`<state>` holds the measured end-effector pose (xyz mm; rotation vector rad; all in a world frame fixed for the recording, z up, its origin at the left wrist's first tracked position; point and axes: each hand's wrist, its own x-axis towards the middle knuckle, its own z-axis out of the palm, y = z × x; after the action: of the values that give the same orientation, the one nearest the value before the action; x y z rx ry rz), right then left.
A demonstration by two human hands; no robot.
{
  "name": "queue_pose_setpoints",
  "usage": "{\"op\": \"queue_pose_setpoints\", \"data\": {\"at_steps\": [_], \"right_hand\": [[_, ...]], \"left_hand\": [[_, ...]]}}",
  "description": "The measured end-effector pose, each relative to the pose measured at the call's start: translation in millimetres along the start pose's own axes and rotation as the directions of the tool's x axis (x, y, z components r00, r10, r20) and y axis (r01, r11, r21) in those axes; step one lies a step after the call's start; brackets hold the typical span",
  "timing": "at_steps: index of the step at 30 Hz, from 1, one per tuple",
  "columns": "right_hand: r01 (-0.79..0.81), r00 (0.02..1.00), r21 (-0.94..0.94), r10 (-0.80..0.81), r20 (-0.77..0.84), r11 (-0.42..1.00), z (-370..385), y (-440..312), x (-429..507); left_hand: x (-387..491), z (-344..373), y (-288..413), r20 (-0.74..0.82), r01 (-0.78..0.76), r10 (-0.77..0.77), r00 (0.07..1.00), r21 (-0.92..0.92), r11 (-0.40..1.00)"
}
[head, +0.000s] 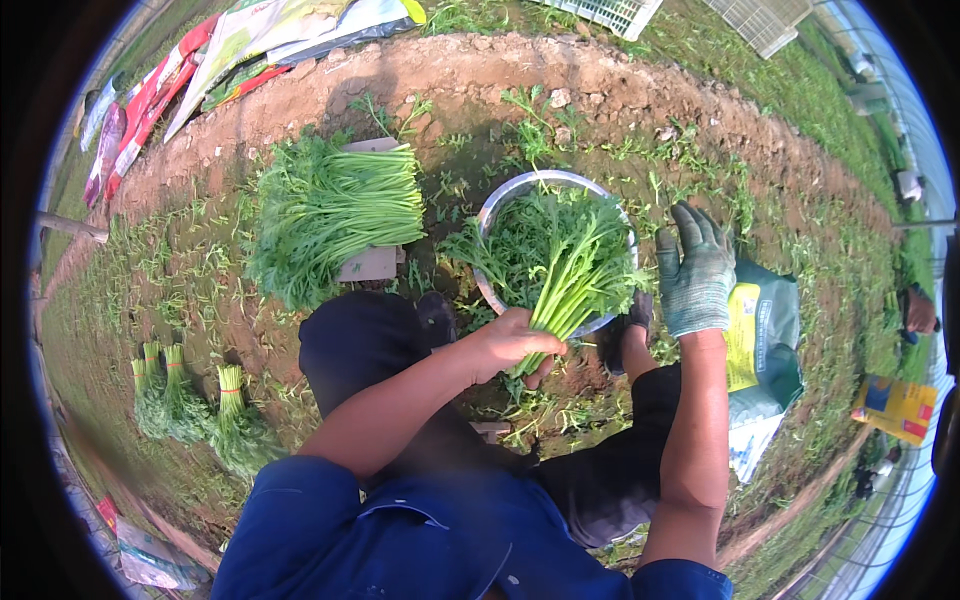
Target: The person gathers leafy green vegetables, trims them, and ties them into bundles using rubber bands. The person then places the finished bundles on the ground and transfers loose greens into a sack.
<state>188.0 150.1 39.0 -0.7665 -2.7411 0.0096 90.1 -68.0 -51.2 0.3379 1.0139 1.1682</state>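
My bare left hand (517, 346) is closed around the stems of a bunch of leafy greens (568, 289). The bunch slants over a round metal basin (495, 204), its leaves pointing away from me. More loose greens (536, 221) fill the basin, which stands on the soil between my feet. To the right of the basin, my right hand (697, 274) wears a grey-green knit glove. Its fingers are raised and spread a little, with nothing in them. Left of the basin, a thick pile of greens (345, 206) lies on a flat board (371, 264), stems towards the basin.
Several banded bunches (231, 397) stand on the ground at left. A green-and-yellow printed sack (757, 337) lies beside my right arm. Plastic sacks (247, 49) lie beyond a soil ridge (450, 64). Plastic crates (611, 11) stand at the far edge. Another person (919, 309) is at far right.
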Motion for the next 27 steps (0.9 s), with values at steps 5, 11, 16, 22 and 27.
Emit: {"op": "queue_pose_setpoints", "data": {"at_steps": [5, 11, 16, 22, 27], "right_hand": [[0.332, 0.913, 0.378, -0.396, 0.102, 0.864, -3.3, -19.9, -35.7], [0.583, 0.781, 0.387, -0.624, -0.024, 0.715, 24.9, -55.2, -60.7], [0.382, 0.783, 0.561, -0.579, 0.226, 0.735, 19.7, -48.1, -64.2], [-0.593, 0.717, 0.778, -0.304, 0.627, 0.205, 17.9, -42.1, -63.5], [-0.641, 0.709, 0.768, -0.392, 0.586, -0.011, 26.0, -53.4, -70.7]], "left_hand": [[-6.8, -2.2, 7.7, 0.019, 0.06, -0.056, 0.998, -0.333, 0.941], [-30.6, 10.4, 12.5, 0.35, 0.2, -0.093, 0.932, -0.283, 0.938], [-28.4, 0.9, 17.3, 0.416, 0.283, -0.164, 0.894, -0.242, 0.928], [-13.0, -32.6, 28.2, -0.263, -0.271, 0.261, 0.929, -0.005, 0.962], [-10.3, -3.5, 28.9, 0.132, -0.569, 0.554, 0.822, 0.164, 0.806]]}}
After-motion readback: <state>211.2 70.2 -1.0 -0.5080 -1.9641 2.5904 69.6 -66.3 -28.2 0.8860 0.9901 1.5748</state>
